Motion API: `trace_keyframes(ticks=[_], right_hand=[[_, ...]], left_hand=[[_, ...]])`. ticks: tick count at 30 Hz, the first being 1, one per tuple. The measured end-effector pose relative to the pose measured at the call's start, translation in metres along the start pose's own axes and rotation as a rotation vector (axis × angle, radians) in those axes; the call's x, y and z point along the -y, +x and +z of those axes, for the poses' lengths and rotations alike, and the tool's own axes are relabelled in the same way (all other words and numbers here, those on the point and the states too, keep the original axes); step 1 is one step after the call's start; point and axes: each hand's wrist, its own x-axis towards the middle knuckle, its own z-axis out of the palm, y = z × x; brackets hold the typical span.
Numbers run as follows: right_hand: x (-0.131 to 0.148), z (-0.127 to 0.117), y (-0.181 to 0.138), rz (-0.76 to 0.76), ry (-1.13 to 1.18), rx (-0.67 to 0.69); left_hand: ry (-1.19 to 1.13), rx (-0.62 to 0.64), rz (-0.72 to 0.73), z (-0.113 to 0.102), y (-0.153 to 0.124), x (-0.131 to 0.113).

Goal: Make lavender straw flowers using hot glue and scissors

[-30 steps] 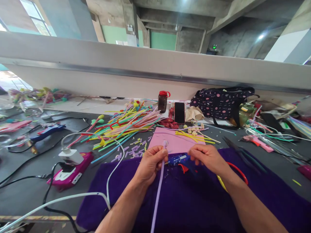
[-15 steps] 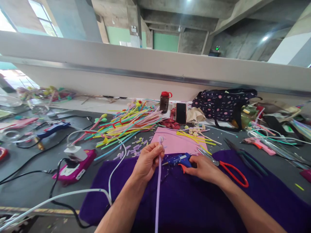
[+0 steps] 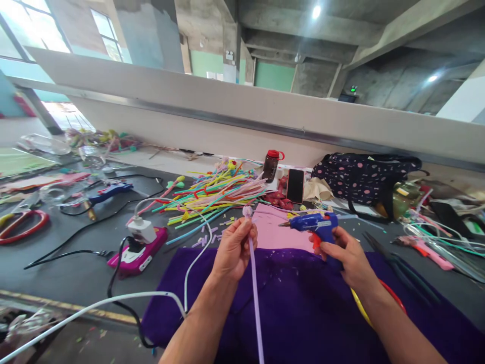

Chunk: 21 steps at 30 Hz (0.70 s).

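Observation:
My left hand (image 3: 234,247) is closed round a long lilac straw (image 3: 254,293), held upright with a small pale bead-like piece at its top end (image 3: 247,210). My right hand (image 3: 345,253) grips the handle of a blue hot glue gun (image 3: 315,223) with a red trigger. The gun is lifted off the table and its nozzle points left, a short way from the straw's top. Both hands are above a purple cloth (image 3: 303,308) and a pink sheet (image 3: 276,232).
A heap of coloured straws (image 3: 212,194) lies behind the hands, with a dark bottle (image 3: 270,165), a phone (image 3: 295,185) and a spotted bag (image 3: 364,177). A magenta power strip (image 3: 138,253) with cables sits at left. Red-handled scissors (image 3: 386,296) lie under my right forearm.
My right hand has picked the blue glue gun up off the cloth and raised it with the nozzle toward the straw's top. The view has turned left.

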Motion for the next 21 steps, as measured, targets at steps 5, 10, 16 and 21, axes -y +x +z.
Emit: trace_keyframes(ticks=[5, 10, 16, 21], right_hand=[[-0.007, -0.002, -0.011, 0.058, 0.297, 0.080], [-0.011, -0.007, -0.024, -0.006, 0.249, 0.026], [-0.012, 0.001, -0.037, -0.142, 0.107, -0.031], [-0.011, 0.010, -0.047, -0.296, -0.215, -0.110]], left_hand=[[0.041, 0.011, -0.129, 0.000, -0.002, 0.010], [0.070, -0.004, -0.190, 0.001, -0.003, 0.017], [0.082, 0.035, -0.255, 0.002, -0.005, 0.022], [0.056, 0.053, -0.270, 0.002, -0.007, 0.027]])
